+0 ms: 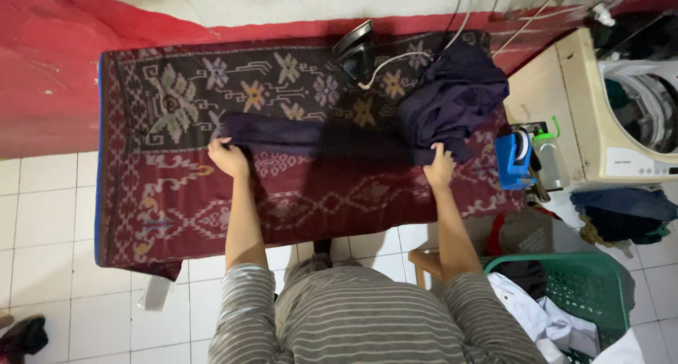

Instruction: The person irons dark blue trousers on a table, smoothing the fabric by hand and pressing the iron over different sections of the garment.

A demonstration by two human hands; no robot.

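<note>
The left hand [227, 157] is curled closed, pinching the left end of a long dark navy cloth garment [332, 139]. The right hand [439, 168] is likewise folded shut on the garment's lower edge at its right end, just below the bunched heap of the same fabric.

The garment lies on a board covered with a maroon and black patterned woven cloth [176, 201]. At 12 o'clock from the garment's middle rests a black clothes iron [355, 50] with a white cord [395, 59]; at 3 o'clock, off the board's end, stand a blue plastic holder [510, 160] and a clear spray bottle [549, 158], with a cream washing machine [621, 103] beyond. At 5 o'clock sits a green plastic laundry basket [579, 286] holding white cloth.

The garment's long axis runs from 9 to 3 o'clock, flat and narrow at the left, piled thick at the right.
</note>
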